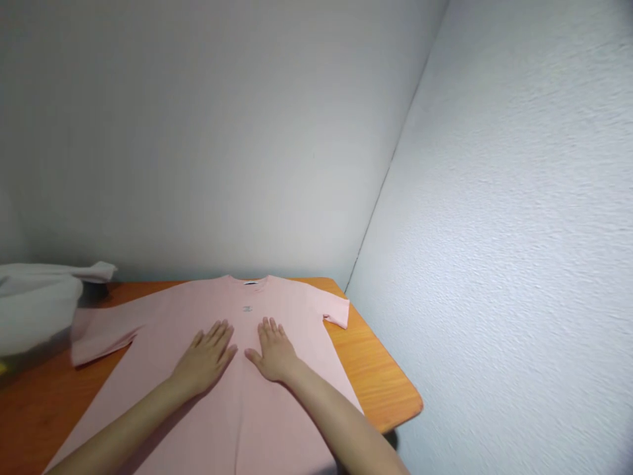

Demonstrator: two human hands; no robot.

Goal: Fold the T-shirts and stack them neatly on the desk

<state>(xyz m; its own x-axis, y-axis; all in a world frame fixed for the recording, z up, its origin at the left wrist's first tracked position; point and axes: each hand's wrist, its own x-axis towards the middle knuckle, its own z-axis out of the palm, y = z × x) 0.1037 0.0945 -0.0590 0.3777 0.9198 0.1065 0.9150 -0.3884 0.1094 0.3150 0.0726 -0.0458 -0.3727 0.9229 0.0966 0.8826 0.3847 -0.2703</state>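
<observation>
A pink T-shirt (198,310) lies spread out, front side up, with its collar toward the far wall and both short sleeves out to the sides. A small grey emblem sits below the neckline, and a label shows inside the collar. My left hand (205,358) rests palm down on the chest of the shirt, fingers extended. Beside it, my right hand (271,349) lies flat on the cloth too, thumb pointing toward the left hand. Neither hand grasps anything. The shirt's lower hem is out of view.
The shirt is on a wooden table (376,376) with a rounded right corner. White cloth (39,307) is heaped at the left, with something dark behind it. A pale wall (222,145) stands behind the table, and a textured wall (504,251) rises on the right.
</observation>
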